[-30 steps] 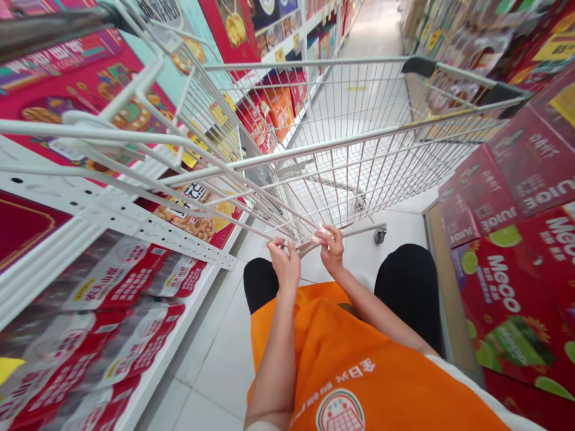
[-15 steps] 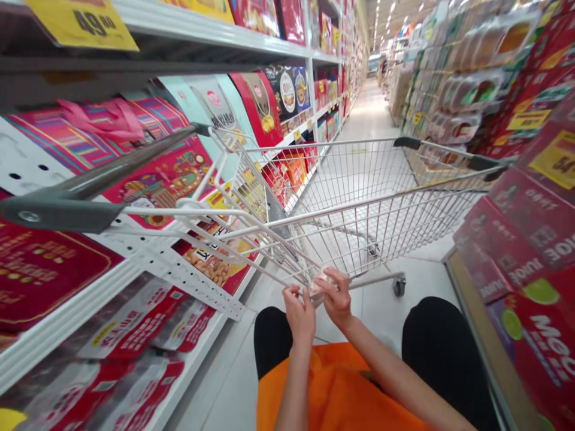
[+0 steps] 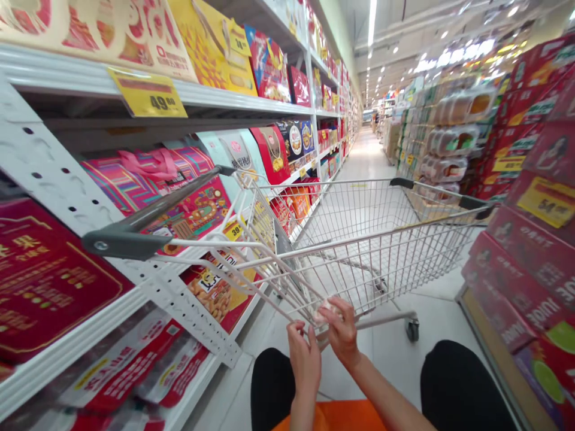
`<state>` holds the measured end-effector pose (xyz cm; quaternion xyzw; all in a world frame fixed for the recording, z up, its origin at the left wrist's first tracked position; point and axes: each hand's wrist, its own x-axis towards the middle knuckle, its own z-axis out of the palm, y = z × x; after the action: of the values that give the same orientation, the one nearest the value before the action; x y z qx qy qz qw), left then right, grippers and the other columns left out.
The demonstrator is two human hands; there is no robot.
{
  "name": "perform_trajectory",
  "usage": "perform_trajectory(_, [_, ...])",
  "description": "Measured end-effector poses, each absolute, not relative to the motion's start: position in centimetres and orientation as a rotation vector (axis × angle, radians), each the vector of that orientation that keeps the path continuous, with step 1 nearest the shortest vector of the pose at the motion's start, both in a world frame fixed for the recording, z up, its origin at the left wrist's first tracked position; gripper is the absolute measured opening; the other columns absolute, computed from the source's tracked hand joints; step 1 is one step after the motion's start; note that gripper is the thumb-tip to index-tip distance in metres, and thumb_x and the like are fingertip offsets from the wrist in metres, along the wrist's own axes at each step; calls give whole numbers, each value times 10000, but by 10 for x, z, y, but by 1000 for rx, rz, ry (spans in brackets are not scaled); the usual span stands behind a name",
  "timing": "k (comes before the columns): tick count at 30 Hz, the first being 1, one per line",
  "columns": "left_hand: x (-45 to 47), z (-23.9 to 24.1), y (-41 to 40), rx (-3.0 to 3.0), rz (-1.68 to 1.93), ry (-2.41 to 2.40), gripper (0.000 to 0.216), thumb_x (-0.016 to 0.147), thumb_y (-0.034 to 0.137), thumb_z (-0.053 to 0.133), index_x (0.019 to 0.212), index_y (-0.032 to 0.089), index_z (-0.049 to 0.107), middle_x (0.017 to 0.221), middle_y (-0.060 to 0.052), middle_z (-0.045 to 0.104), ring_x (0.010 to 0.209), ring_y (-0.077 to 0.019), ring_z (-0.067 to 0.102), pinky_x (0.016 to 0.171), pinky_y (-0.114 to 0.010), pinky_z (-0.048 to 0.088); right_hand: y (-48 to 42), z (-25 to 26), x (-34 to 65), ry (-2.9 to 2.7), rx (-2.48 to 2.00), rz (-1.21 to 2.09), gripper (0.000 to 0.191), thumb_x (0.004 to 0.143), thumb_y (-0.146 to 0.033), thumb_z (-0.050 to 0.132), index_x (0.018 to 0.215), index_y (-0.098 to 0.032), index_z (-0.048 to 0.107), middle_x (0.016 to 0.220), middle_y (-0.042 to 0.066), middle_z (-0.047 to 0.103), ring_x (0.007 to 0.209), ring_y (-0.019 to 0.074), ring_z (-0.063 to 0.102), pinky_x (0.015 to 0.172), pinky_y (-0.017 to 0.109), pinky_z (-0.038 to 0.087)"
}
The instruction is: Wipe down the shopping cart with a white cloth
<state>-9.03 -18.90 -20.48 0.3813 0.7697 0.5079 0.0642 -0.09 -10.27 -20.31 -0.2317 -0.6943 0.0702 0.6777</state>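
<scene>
Right hand (image 3: 344,335) pinches a small pale crumpled piece (image 3: 324,310) at the lower rear wire of the shopping cart (image 3: 359,238). Left hand (image 3: 305,358) curls close beside it; whether its fingers grip cannot be told. Judged midway: piece not yet clear of the wire.

A wire shopping cart (image 3: 359,239) fills the middle of the supermarket aisle, its mesh walls and slanted rear bars blocking the way straight ahead of the left hand (image 3: 305,359) and right hand (image 3: 344,332), which meet at its lower rear edge. Stocked shelves (image 3: 188,96) crowd the left side, the cart's grey handle (image 3: 153,221) jutting out beside them, and stacked red cartons (image 3: 530,251) wall in the right. Open room lies above the basket rim and along the bare floor (image 3: 435,299) between cart and cartons.
</scene>
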Motion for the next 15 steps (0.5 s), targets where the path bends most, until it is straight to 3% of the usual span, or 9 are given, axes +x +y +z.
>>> perform_trajectory(8, [-93, -205, -190, 1135, 1493, 2297, 305, 879, 487, 462, 1009, 211, 460, 1020, -106, 609, 969, -272, 642, 885, -486, 523, -104, -139, -32, -1551, -386, 136, 391, 859, -87, 556, 1142, -334, 666, 1141, 67, 616, 1127, 240, 600, 940, 483, 591])
perform_trajectory(12, [-95, -203, -194, 1187, 1465, 2255, 294, 902, 483, 450, 1013, 212, 468, 1051, -108, 608, 986, -253, 648, 885, -457, 533, -104, -171, -24, -1550, -400, 110, 371, 838, -65, 576, 1106, -297, 683, 1111, 74, 619, 1105, 235, 593, 928, 462, 588])
perform_trajectory(15, [-94, -205, -191, 1182, 1513, 2298, 284, 899, 484, 454, 988, 215, 477, 1050, -105, 611, 998, -256, 646, 901, -475, 528, -101, -216, -5, -1563, -489, 171, 305, 823, -47, 547, 952, -271, 709, 1052, 61, 617, 1046, 223, 602, 875, 445, 588])
